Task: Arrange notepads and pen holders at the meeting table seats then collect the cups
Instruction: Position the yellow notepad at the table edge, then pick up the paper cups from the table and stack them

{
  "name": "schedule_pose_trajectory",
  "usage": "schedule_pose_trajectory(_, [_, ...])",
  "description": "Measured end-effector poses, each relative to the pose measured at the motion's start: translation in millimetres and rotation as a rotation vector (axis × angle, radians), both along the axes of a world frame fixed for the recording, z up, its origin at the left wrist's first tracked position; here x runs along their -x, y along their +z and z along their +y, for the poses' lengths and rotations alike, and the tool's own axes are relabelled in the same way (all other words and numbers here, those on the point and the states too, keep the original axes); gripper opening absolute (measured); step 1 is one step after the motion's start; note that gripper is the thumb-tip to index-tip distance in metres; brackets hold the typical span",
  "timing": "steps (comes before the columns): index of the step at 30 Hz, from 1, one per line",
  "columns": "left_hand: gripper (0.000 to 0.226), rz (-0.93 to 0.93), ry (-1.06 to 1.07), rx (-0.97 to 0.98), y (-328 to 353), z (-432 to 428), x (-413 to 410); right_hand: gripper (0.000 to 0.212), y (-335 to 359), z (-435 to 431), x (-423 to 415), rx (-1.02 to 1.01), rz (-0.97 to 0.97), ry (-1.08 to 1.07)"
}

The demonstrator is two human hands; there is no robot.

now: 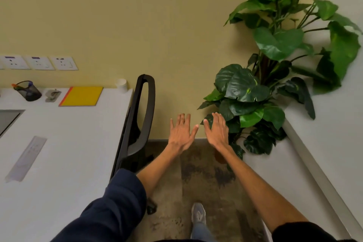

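Both arms out over the floor, left hand (181, 133) and right hand (216, 130) side by side, fingers spread flat, holding nothing. Black chair (137, 124) tucked against the counter (74, 143) on the left. At its far end: yellow notepad (82, 96), mesh pen holder (28, 91) further left, white cup (121, 85) at the corner.

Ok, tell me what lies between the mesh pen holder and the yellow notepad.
In the head view, one small grey object, perhaps a hole punch, lies on the table between the pen holder and the notepad.
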State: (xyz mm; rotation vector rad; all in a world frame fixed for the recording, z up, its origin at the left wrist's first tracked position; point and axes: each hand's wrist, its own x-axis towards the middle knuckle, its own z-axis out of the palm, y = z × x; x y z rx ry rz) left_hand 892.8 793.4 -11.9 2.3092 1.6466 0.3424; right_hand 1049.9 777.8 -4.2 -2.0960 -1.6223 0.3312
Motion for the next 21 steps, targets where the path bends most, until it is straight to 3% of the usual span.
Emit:
schedule_pose_trajectory(12, [0.066,0.008,0.140,-0.297,67.1,208.8,28.9,0.057,38.5,229.2,1.4,-0.131,0.061,0.200])
schedule_pose_trajectory(18, [0.042,-0.081,0.386,-0.515,84.3,259.5,83.2,0.054,45.4,324.8,35.7,-0.090,0.066,0.383])
schedule_pose_trajectory(21, [0.040,-0.030,0.498,-0.486,77.3,270.6,124.3,0.052,46.1,359.3,66.2,-0.085,0.074,0.471])
